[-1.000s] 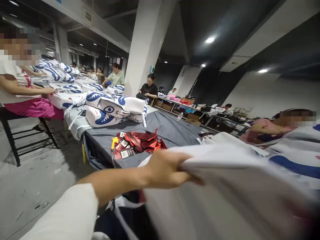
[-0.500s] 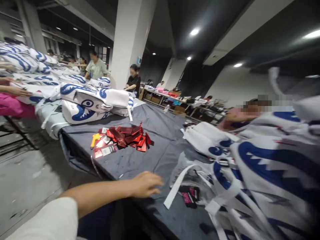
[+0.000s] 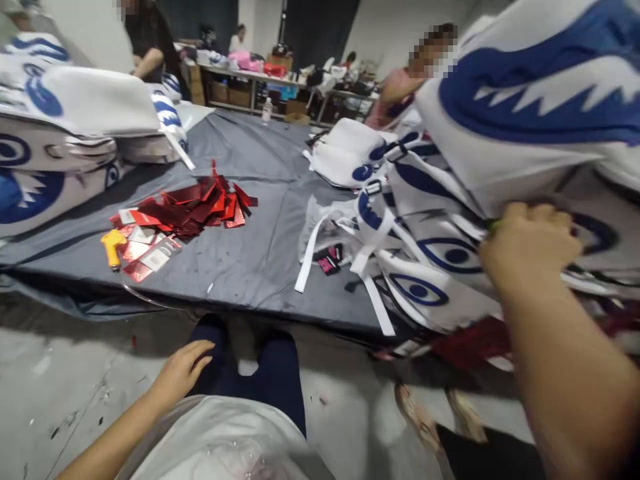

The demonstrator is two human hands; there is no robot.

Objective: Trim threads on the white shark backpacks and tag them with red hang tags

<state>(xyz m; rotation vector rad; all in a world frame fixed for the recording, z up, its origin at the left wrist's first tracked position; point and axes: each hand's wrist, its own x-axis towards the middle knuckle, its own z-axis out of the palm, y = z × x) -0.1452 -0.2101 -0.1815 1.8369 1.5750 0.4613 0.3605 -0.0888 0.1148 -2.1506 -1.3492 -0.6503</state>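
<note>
My right hand (image 3: 530, 248) is a closed fist on the edge of a white bag with blue shark-face print (image 3: 505, 107), at the top of a heap of such bags (image 3: 425, 267) on the right of the grey-covered table (image 3: 260, 253). A bit of green shows by the knuckles. My left hand (image 3: 183, 370) hangs low in front of the table by my dark trousers (image 3: 270, 373). Its fingers are loosely apart and hold nothing.
A pile of red foil tags (image 3: 195, 207) and a yellow tool (image 3: 113, 243) lie left of centre. More shark bags (image 3: 60, 133) are stacked far left. White straps (image 3: 310, 260) trail over the table edge. Sandalled feet (image 3: 430, 417) stand on the floor lower right. Other people work behind.
The view has swung down and to the right. My left hand dropped from the table edge to my lap. My right hand has come into view, gripping a bag in the heap.
</note>
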